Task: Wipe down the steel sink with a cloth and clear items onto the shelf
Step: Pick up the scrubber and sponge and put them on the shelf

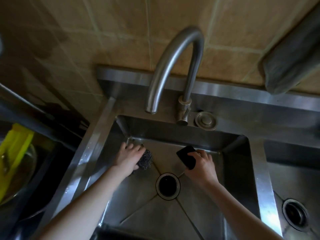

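Both my hands are down in the steel sink (242, 170), near its back wall. My left hand (129, 155) rests on a grey steel-wool scourer (146, 159) at the back left of the basin floor, fingers curled over it. My right hand (201, 164) grips a flat black rectangular pad (186, 157), tilted up off the floor at the back middle. The round drain (167, 186) lies open between my forearms. No cloth is in either hand.
A curved steel tap (173, 63) arches over the basin from the back ledge, beside a round steel cap (205, 120). A second basin with its drain (295, 214) lies to the right. A grey shelf edge (294, 58) hangs upper right. Yellow plastic (15, 144) sits at left.
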Available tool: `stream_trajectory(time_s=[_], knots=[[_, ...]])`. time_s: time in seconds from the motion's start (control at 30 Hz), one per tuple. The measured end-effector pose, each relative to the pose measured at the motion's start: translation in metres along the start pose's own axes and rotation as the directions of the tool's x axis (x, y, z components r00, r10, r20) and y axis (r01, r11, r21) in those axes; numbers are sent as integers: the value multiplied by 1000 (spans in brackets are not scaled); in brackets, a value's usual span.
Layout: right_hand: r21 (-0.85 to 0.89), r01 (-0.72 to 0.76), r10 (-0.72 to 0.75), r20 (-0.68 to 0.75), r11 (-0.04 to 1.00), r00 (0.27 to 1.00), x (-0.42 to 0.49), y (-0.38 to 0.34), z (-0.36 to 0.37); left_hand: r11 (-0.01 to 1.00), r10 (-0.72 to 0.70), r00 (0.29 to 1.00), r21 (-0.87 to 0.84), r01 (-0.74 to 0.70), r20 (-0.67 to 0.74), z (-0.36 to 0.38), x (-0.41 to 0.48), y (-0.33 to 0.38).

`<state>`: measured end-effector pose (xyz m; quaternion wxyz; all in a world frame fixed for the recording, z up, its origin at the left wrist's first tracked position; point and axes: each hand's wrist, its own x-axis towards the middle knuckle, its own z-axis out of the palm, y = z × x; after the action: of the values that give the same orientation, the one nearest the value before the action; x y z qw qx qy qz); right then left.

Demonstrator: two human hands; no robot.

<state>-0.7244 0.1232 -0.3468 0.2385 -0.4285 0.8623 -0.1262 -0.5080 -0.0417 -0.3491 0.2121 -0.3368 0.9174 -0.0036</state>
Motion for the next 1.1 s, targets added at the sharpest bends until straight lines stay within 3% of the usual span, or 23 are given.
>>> stream_trajectory(time_s=[0.27, 0.7, 0.9, 1.1], knots=[[-42, 158, -160, -47, 986, 986, -32, -40, -32, 993, -115, 988, 4, 116, -100, -54, -63, -20], [-18, 396, -396, 14, 918, 918, -77, -142, -58, 918, -370, 911, 76, 388, -185, -127, -194, -86], [17, 528, -528, 65, 849, 847, -106, -204, -61, 858, -486, 850, 71, 508, -202, -144, -272, -125], [68, 673, -676, 108, 737, 729, -141, -271, -53, 763, -618, 766, 97, 639, -178, -163, -360, -155]])
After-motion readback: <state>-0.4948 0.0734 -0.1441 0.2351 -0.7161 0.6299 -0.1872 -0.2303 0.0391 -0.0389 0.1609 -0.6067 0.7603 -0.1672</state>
